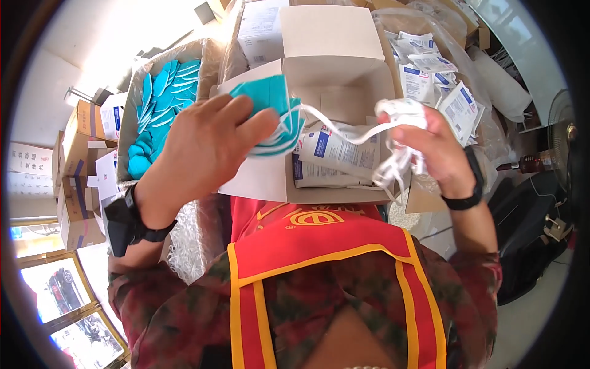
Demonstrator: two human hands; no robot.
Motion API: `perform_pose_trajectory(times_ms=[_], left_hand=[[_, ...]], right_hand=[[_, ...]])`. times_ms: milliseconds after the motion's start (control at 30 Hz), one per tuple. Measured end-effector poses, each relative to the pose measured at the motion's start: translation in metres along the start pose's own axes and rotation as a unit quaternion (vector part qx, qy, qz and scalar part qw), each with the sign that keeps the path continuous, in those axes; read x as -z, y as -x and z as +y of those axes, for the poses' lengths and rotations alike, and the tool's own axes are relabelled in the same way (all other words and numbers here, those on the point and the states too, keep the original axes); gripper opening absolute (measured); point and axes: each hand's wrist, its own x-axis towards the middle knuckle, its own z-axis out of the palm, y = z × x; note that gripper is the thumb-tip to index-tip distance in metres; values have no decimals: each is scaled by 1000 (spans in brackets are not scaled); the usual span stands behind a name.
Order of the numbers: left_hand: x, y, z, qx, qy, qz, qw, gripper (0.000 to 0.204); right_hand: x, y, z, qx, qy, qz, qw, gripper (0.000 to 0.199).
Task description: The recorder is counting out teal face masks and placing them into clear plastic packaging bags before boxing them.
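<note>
My left hand [212,138] is closed around a small stack of teal face masks [270,92], slightly blurred, above the left side of an open white box [335,34]. White elastic straps [399,117] trail from the masks across the box and are bunched in my right hand [430,144], whose fingers are closed on them. Some loops dangle below that hand. Beneath the stretched straps, several white packets [341,150] with blue labels lie in the box.
Left of the box, a plastic-lined carton [128,138] holds many teal masks. At the right, a plastic-lined bin [384,46] contains loose white packets. Behind the open box stands a white carton [261,34]. Brown cartons [80,154] are stacked at far left; a fan [562,138] is at far right.
</note>
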Motion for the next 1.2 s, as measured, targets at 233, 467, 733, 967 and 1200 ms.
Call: perform_pose_trajectory(times_ms=[233, 467, 733, 967, 1200], left_hand=[[-4, -11, 6, -12, 12, 62, 998, 61], [-21, -21, 18, 37, -24, 83, 996, 59], [-48, 1, 14, 141, 140, 11, 980, 61], [-57, 1, 46, 30, 348, -31, 937, 34], [-24, 81, -9, 102, 259, -68, 958, 37]], right_hand=[[-42, -31, 8, 18, -88, -36, 995, 36], [-67, -54, 44, 28, -52, -122, 991, 31], [-53, -20, 32, 80, -31, -94, 992, 35], [-70, 6, -5, 100, -94, -179, 974, 58], [22, 67, 0, 4, -44, 93, 995, 60]])
